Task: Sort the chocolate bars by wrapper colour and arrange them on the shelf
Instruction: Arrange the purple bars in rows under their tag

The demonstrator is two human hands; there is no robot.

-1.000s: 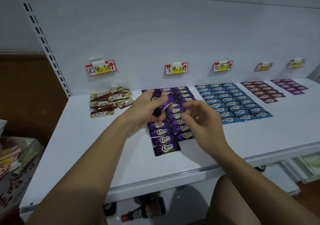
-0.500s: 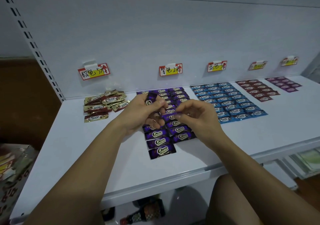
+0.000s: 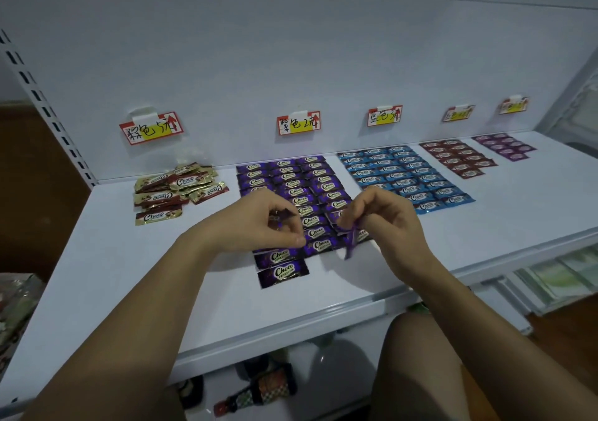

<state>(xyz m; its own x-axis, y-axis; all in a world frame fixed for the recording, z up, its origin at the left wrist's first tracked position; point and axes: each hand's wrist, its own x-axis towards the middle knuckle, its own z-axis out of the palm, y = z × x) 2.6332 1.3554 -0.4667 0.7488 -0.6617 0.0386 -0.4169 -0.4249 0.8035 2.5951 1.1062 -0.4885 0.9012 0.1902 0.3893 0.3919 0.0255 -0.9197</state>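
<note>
Chocolate bar [image 3: 350, 244] in a purple wrapper hangs tilted from my right hand [image 3: 388, 216], pinched at one end between thumb and fingertips, just above the near end of the purple rows [image 3: 291, 174] on the shelf [image 3: 129, 275]. My left hand [image 3: 255, 223], just beside it, curls round more purple bars [image 3: 282, 214]. Blue rows [image 3: 398, 174] lie to the right, with dark red rows [image 3: 459, 158] beyond. A brown-and-gold pile [image 3: 174, 187] sits to the left.

White "Choco" script on shiny purple foil chocolate wrappers [image 3: 281, 271] and gold-and-brown foil wrappers [image 3: 158, 217], red-bordered paper price tag [image 3: 151, 128] handwritten "棕色5元", second tag [image 3: 298, 123] "紫色2元", third tag [image 3: 384, 116] "蓝色3元", two farther tags [image 3: 458, 113] too blurred to read.
</note>
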